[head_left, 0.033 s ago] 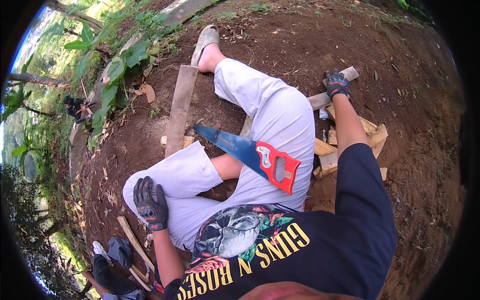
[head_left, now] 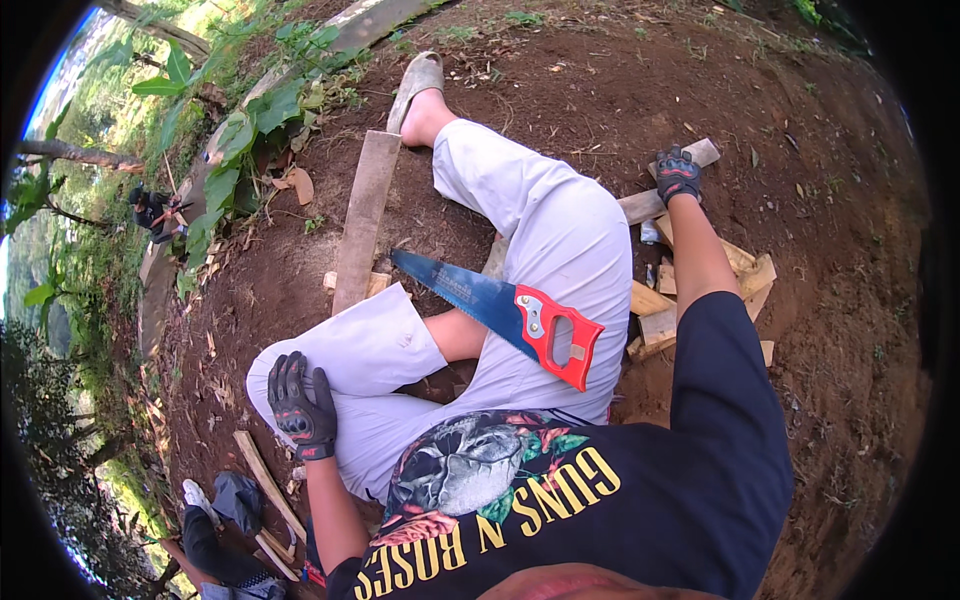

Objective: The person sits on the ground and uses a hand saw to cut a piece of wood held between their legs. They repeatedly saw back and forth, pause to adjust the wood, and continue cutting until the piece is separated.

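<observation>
I sit on bare soil in white trousers. A handsaw (head_left: 500,312) with a blue blade and a red handle lies across my right thigh, and neither hand touches it. My left hand (head_left: 300,405), in a black glove, rests flat on my left knee and holds nothing. Stretched out to the right, my gloved right hand (head_left: 677,176) grips the far end of a pale wooden strip (head_left: 640,206) lying on the ground. Several short wood offcuts (head_left: 690,295) are piled beside my right hip, under that arm.
A long weathered plank (head_left: 365,220) lies on the soil left of my outstretched leg, whose foot wears a sandal (head_left: 416,84). Thin wood slats (head_left: 265,480) and dark shoes (head_left: 215,515) lie at lower left. Another person (head_left: 152,210) crouches far left among leafy plants (head_left: 235,150).
</observation>
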{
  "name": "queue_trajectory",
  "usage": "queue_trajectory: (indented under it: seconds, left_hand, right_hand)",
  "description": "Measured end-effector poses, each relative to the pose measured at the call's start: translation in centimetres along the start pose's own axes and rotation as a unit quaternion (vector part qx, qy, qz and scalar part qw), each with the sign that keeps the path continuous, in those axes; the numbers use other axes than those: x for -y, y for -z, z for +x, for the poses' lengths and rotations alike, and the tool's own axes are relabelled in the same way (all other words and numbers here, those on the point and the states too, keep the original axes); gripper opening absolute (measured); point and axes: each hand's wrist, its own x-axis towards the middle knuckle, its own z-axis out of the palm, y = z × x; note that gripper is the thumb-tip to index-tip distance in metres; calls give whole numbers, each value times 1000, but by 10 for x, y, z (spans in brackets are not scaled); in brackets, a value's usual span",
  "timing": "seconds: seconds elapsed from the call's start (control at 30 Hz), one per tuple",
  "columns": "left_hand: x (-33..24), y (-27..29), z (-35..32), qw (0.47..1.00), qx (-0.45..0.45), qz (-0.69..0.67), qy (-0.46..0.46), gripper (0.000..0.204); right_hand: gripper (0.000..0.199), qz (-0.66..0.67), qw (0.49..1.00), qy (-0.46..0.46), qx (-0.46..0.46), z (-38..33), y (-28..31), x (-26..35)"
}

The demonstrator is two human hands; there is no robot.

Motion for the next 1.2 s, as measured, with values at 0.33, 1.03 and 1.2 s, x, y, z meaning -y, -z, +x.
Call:
queue_trajectory:
  seconds: [0.33,1.03,1.2]
  left_hand:
    - [7,1,-10,999,-36,-19,12,40]
    - [-80,117,17,889,-84,-449,-31,43]
    - [-82,120,5,884,-88,-459,7,31]
  right_hand:
    - [55,352,893,-57,-275,-77,146,-10]
    - [55,599,694,352,-187,-405,404,217]
    - [54,582,713,352,-169,-411,408,219]
